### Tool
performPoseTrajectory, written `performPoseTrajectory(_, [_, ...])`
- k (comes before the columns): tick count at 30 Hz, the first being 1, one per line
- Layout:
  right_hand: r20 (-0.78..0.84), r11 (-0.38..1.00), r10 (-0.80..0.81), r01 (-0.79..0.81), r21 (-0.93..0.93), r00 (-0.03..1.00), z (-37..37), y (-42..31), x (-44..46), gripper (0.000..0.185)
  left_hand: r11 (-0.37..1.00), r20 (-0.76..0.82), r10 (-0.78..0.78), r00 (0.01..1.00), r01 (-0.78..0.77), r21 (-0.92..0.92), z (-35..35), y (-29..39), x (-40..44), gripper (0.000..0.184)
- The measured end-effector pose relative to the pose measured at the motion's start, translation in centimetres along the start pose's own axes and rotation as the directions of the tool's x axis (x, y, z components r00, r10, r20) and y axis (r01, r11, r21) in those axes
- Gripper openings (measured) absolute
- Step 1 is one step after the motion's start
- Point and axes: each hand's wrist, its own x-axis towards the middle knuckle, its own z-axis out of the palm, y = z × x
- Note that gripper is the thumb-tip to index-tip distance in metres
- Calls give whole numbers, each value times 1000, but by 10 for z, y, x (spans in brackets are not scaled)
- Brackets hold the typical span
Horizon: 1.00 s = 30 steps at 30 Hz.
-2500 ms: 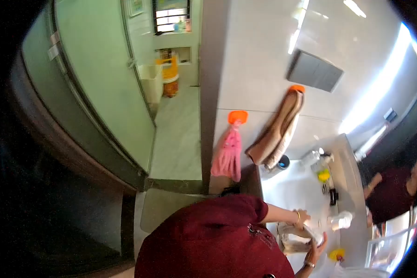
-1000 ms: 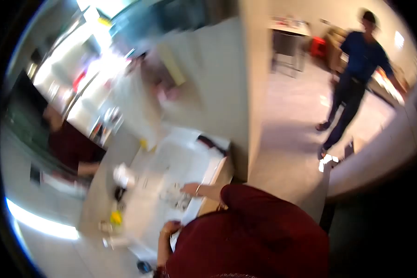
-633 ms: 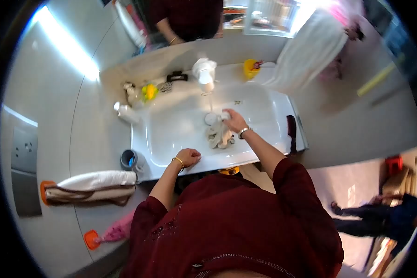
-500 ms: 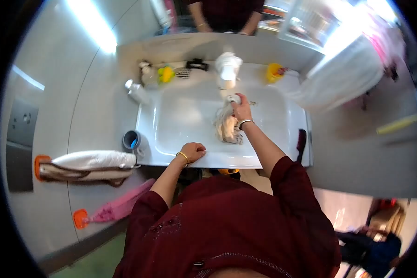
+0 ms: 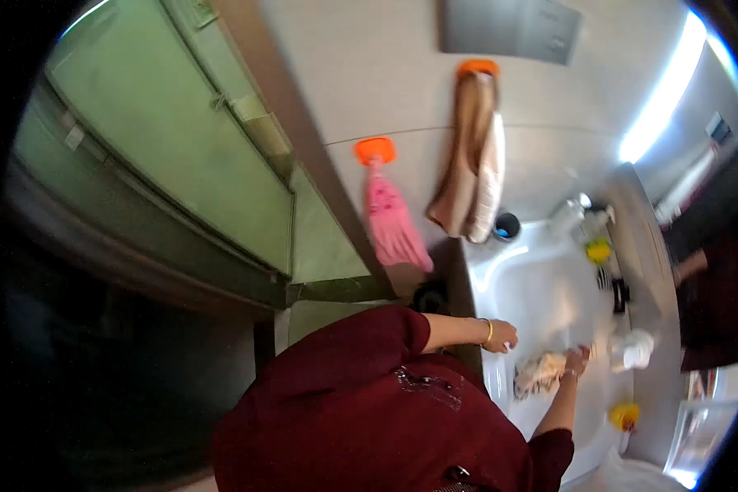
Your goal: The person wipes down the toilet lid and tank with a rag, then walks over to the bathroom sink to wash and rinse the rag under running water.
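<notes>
A wet, crumpled cream-and-brown cloth [image 5: 539, 375] lies in the white sink basin [image 5: 541, 283]. My right hand [image 5: 578, 361] is at the cloth's far end, its blurred fingers bent and closed on it. Near the basin's front rim is my left hand [image 5: 500, 336], with a yellow bangle at the wrist. Its fingers are curled, and a small white spot shows at their tips, too small to name.
A grey mug [image 5: 507, 227], a white bottle [image 5: 567, 215] and a yellow item [image 5: 599, 251] stand along the sink's edges. A white container [image 5: 633, 350] and a yellow cup [image 5: 624, 416] are by the back wall. A pink cloth [image 5: 395, 225] and a beige towel [image 5: 470, 160] hang from orange hooks.
My view has swung left, so the sink now appears at the right and a green door shows. My right hand stays by the cloth; my left stays near the front rim.
</notes>
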Motion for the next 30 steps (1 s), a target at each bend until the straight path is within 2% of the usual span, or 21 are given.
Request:
performPoseTrajectory(1, [-48,662,128,-122,-740,991,10,-82,-32,26,999,-5,-46,999,46,21,-1,-2,-2,27])
performPoseTrajectory(3, [15,786,53,-32,-617,998,3,-73,-28,28,994,-21,-75,997,77,72,2,-10,1,27])
performPoseTrajectory(4, [-13,762,218,-178,-623,976,1,-89,-33,39,991,-34,-66,997,70,112,8,-23,5,25])
performPoseTrajectory(5, [-19,789,201,-173,-590,980,1,-76,-21,35,963,69,-14,997,-5,268,13,-35,15,22])
performPoseTrajectory(6, [-13,857,188,-170,-486,982,-3,-45,-3,31,966,-15,41,999,-36,255,25,-43,18,18])
performPoseTrajectory(7, [-1,925,190,-180,-335,982,-9,-10,20,28,958,39,2,999,-13,285,18,-33,14,20])
performPoseTrajectory(8, [16,959,209,-202,-197,978,-13,15,39,26,967,19,14,1000,-19,254,28,-43,18,30])
performPoseTrajectory(10, [31,975,218,-216,-50,975,-6,29,59,27,937,132,-66,989,16,349,21,-26,10,52])
performPoseTrajectory(13, [35,975,194,-197,101,980,12,27,64,34,919,133,-30,991,-25,394,25,-29,7,54])
performPoseTrajectory(16, [7,964,187,-185,193,982,-31,32,59,46,933,183,-87,979,16,360,37,-43,24,58])
performPoseTrajectory(18, [46,965,196,-201,169,980,-31,-15,28,39,935,274,-141,951,37,353,24,-31,25,58])
performPoseTrajectory(20, [116,963,209,-225,151,971,-39,-67,-2,34,905,259,-81,962,-38,423,38,-45,44,54])
performPoseTrajectory(21, [159,959,229,-250,132,960,-42,-100,-15,36,922,258,-85,962,-23,387,34,-43,43,51])
performPoseTrajectory(22, [201,955,248,-274,111,948,-46,-132,-29,38,913,320,-157,935,14,407,29,-36,46,46])
performPoseTrajectory(23, [228,960,221,-253,122,948,-49,-134,-30,41,922,288,-137,948,16,388,25,-31,41,42])
performPoseTrajectory(25, [286,965,161,-211,155,945,-46,-140,-35,47,922,318,-233,919,104,374,24,-27,48,36])
performPoseTrajectory(26, [296,978,210,-198,-71,932,-48,-148,-38,42,916,356,-290,888,149,374,26,-29,59,34])
performPoseTrajectory(27, [294,940,263,-175,-293,919,-50,-168,-46,38,907,309,-285,908,151,393,13,-12,41,28])
performPoseTrajectory(28, [331,882,113,59,-467,937,-55,-158,-49,36,902,259,-300,918,184,391,0,5,22,23])
performPoseTrajectory(29, [360,738,-40,270,-618,932,-59,-153,-55,36,893,210,-305,929,202,401,-11,20,8,22])
performPoseTrajectory(30, [330,737,-91,287,-612,939,-64,-162,-62,37,885,164,-308,937,219,411,-16,27,0,21])
